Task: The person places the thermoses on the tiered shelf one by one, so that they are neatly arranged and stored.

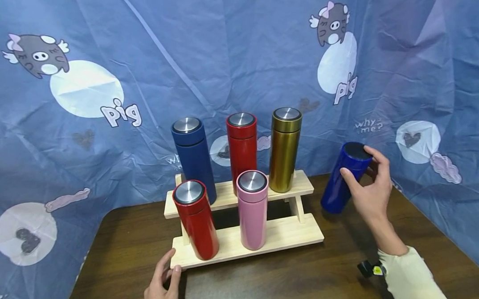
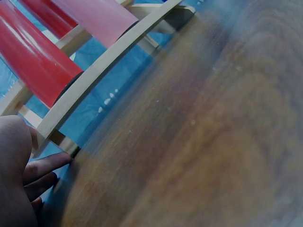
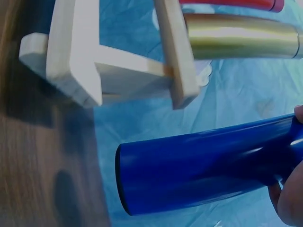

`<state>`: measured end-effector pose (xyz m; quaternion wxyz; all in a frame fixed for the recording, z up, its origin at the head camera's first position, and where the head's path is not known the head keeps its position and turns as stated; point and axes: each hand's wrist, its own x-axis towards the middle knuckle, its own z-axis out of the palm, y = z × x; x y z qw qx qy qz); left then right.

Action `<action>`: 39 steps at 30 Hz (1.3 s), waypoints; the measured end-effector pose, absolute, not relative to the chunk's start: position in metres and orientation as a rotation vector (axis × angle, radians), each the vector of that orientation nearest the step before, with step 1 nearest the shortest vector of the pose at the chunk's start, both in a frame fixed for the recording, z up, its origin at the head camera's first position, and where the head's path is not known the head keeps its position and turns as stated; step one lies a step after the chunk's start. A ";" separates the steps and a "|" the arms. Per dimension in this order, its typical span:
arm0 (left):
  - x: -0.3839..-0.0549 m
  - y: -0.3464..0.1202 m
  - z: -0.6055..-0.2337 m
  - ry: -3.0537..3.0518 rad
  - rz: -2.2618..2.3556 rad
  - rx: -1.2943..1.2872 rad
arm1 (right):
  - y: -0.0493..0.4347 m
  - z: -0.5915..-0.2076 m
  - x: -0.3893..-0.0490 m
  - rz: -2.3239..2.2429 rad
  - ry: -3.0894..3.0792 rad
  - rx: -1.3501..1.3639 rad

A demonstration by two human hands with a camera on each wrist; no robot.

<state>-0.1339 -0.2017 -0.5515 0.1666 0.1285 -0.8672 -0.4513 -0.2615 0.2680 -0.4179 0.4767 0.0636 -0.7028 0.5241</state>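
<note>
My right hand (image 1: 371, 193) grips a glossy blue thermos bottle (image 1: 341, 185) near its dark lid, to the right of a two-step wooden rack (image 1: 295, 232). This bottle leans, its lid tipped to the right; in the right wrist view its base hangs apart from the table. My left hand (image 1: 163, 282) pinches the left front corner of the rack's lower step, with some fingers (image 2: 49, 163) below the board in the left wrist view. On that step stand a red thermos (image 1: 199, 231) and a pink thermos (image 1: 252, 220).
The upper step carries a dark blue thermos (image 1: 196, 169), another red thermos (image 1: 242, 149) and a gold thermos (image 1: 284, 161). Under the rack lies a dark brown wooden table (image 1: 269, 282). A blue cloth (image 1: 219, 56) with printed pigs hangs behind and along the sides.
</note>
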 end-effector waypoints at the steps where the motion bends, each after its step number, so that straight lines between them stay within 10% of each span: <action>1: -0.134 -0.202 -0.551 -2.469 -1.285 0.363 | 0.269 -0.419 -0.261 1.277 -1.713 0.158; 39: -0.133 -0.199 -0.548 -2.477 -1.295 0.389 | 0.198 -0.427 -0.215 1.353 -1.828 0.544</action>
